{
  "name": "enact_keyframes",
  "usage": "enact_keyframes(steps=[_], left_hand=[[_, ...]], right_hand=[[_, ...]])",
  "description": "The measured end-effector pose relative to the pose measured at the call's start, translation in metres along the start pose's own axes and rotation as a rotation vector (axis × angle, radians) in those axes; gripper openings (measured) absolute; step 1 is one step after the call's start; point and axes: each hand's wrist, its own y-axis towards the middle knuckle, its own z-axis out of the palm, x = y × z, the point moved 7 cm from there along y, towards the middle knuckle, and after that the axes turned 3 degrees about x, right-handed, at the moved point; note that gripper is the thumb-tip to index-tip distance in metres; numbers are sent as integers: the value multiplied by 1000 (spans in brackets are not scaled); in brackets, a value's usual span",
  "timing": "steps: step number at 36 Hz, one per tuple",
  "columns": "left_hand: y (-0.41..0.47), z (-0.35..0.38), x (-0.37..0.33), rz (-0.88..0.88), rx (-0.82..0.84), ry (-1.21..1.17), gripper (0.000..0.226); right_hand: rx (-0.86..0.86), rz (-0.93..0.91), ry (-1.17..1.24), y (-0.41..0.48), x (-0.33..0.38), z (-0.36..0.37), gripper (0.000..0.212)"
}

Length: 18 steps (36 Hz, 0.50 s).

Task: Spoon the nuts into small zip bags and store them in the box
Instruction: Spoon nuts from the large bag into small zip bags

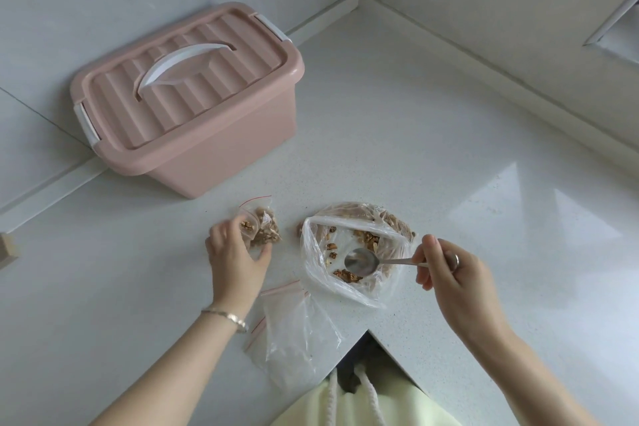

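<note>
A pink lidded box (pixel 193 107) with a white handle stands closed at the back left of the white counter. My left hand (pixel 237 256) grips a small zip bag of nuts (pixel 264 228), and a second filled bag lies against it. My right hand (pixel 449 270) holds a metal spoon (pixel 361 261), whose empty bowl sits inside the large clear plastic bag of nuts (pixel 356 252). Only scattered walnut pieces (pixel 366 239) show in that bag. Empty zip bags (pixel 290 325) with red seals lie near the counter's front edge.
Walls close off the counter (pixel 415 135) at the back and right, meeting in a corner. A small wooden block (pixel 8 249) sits at the far left edge. The counter's inner corner and my pale green clothing (pixel 363 405) are at the bottom.
</note>
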Motion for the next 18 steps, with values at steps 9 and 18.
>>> enact_keyframes(steps=[9, 18], left_hand=[[-54, 44, 36, -195, 509, 102, 32], [-50, 38, 38, -250, 436, 78, 28]], right_hand=[[50, -1, -46, -3, -2, 11, 43], [76, -4, -36, -7, -4, 14, 43]])
